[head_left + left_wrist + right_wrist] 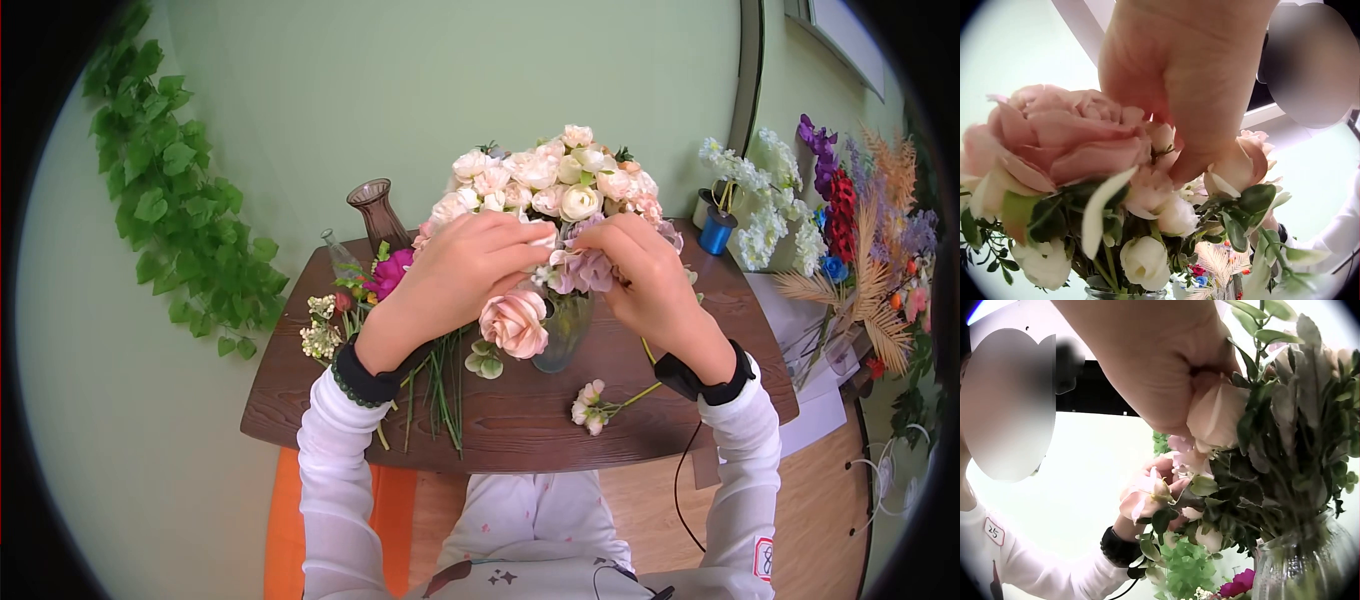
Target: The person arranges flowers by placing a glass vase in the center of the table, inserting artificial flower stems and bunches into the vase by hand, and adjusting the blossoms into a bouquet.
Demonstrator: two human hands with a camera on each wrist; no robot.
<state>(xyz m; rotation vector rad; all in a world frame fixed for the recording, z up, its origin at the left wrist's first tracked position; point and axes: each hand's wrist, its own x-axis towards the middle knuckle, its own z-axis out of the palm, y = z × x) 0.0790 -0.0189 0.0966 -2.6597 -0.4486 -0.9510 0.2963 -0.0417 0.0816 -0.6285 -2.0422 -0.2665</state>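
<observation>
A bouquet of cream and blush flowers (581, 203) stands in a clear glass vase (565, 340) on the dark wooden table. My left hand (480, 262) reaches into its front left, fingers bent around a pale pink flower (1186, 461). Opposite it, my right hand (640, 268) pinches lilac petals of a flower (582, 270) at the front right. Its fingertips are partly hidden by blossoms. Below the left hand, a large pink rose (514, 323) leans out over the vase. Close under the right hand in its wrist view sits a peach rose (1217, 419).
Cut green stems (440, 395), a magenta flower (390, 272) and a smoky vase (378, 215) are on the left of the table (520, 430). A small blossom sprig (592, 408) lies near the front edge. At right stand a blue pot (716, 232) and several colourful flowers.
</observation>
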